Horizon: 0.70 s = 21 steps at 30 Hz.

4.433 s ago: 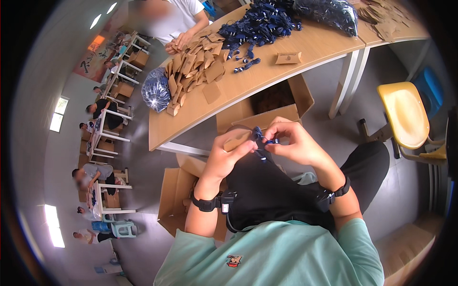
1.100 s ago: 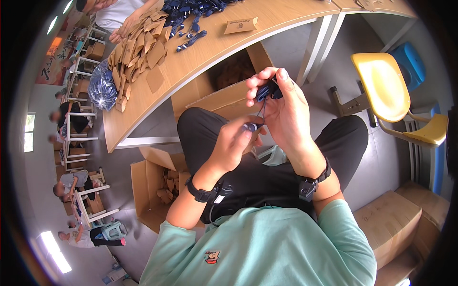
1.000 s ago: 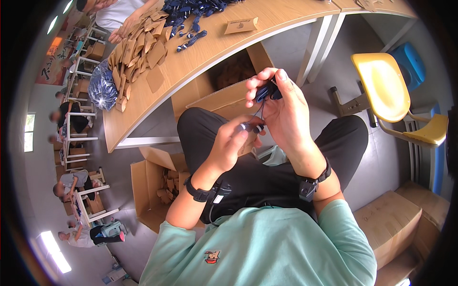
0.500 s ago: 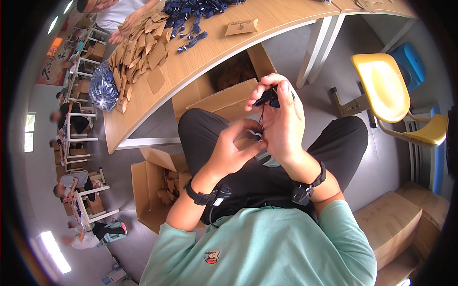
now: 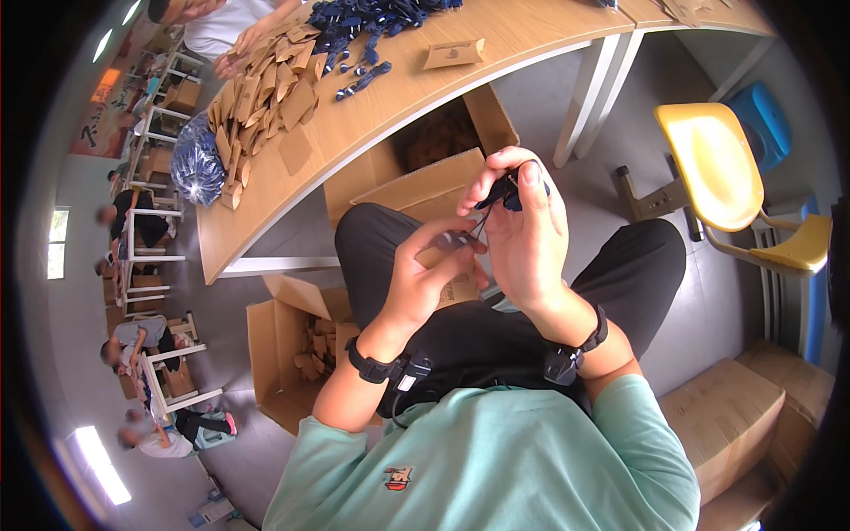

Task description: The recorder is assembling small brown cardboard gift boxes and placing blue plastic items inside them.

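Over my lap, my right hand is raised with its fingers curled around a dark navy cord bundle. A thin dark strand runs down from the bundle to my left hand, whose thumb and fingers are pinched on the strand's end. Part of a small brown card box shows beneath the left fingers, apparently held in the same hand; its other side is hidden. Similar navy cord bundles lie heaped on the table, beside a pile of brown card boxes.
An open carton stands under the table edge, another on the floor to my left. A filled clear bag is at the table's left end. Yellow chair and closed cartons are at right. A co-worker's hands are across the table.
My left fingers have shifted slightly and turned over, so more of the brown box shows below them. The right hand keeps the navy bundle in nearly the same place.
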### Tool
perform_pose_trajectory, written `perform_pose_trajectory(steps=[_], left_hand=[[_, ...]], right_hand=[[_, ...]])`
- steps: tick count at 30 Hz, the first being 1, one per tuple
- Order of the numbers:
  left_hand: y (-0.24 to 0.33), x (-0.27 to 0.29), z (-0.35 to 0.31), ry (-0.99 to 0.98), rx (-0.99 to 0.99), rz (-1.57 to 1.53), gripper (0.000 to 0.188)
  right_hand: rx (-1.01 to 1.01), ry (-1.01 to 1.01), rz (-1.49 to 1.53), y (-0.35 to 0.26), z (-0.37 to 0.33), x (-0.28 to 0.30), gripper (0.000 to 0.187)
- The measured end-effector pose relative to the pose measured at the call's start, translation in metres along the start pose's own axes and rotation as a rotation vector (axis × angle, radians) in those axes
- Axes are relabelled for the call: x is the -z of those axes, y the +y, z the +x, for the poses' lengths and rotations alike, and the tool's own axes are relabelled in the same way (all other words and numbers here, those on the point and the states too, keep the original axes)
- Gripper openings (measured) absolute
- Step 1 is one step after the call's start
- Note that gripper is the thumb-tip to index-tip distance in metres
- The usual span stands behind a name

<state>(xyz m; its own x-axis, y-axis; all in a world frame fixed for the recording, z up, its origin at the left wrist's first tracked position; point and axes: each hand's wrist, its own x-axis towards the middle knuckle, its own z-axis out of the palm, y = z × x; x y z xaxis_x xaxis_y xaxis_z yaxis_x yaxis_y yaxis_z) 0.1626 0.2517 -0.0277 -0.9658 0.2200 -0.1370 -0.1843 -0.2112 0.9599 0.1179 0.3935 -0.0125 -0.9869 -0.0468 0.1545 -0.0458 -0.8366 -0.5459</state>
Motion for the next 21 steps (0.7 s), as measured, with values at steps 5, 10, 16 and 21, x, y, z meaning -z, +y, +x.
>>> perform_pose_trajectory(steps=[5,10,16,21], left_hand=[[-0.002,0.005,0.000,0.047,0.014,-0.145,0.023],[0.008,0.002,-0.002,0.068,0.048,-0.189,0.024],[0.006,0.011,-0.005,0.076,0.044,-0.240,0.025],[0.004,0.016,-0.006,0.056,0.029,-0.290,0.023]], right_hand=[[0.033,-0.084,-0.085,0.005,-0.003,0.005,0.032],[0.100,-0.124,-0.144,0.010,-0.008,-0.001,0.028],[0.114,-0.169,-0.202,0.009,-0.013,-0.003,0.025],[0.120,-0.174,-0.206,0.010,-0.012,-0.003,0.026]])
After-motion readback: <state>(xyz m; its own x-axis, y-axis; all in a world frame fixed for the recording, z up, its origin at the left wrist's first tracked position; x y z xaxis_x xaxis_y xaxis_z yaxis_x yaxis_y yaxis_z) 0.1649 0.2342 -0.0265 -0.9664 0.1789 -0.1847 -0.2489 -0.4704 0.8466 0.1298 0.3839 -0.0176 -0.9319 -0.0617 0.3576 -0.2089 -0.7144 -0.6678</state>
